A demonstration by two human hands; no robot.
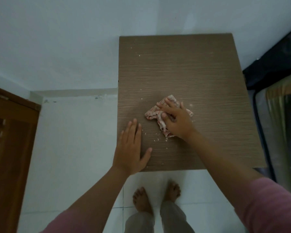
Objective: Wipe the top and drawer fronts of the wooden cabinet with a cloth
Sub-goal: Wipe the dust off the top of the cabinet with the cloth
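I look straight down on the brown wooden cabinet top (183, 68). A crumpled pink and white checked cloth (154, 113) lies on its middle front part. My right hand (175, 119) presses flat on the cloth, fingers spread over it and thumb tucked against its folds. My left hand (132, 149) rests flat and open on the cabinet's front left corner, touching nothing else. Small white crumbs (156, 139) are scattered between the hands and along the left side. The drawer fronts are hidden below the top.
A white wall stands behind and to the left of the cabinet. A brown wooden door (10, 148) is at the far left. A dark bag and striped fabric (279, 115) press against the cabinet's right side. My bare feet (156, 197) stand on white tiles.
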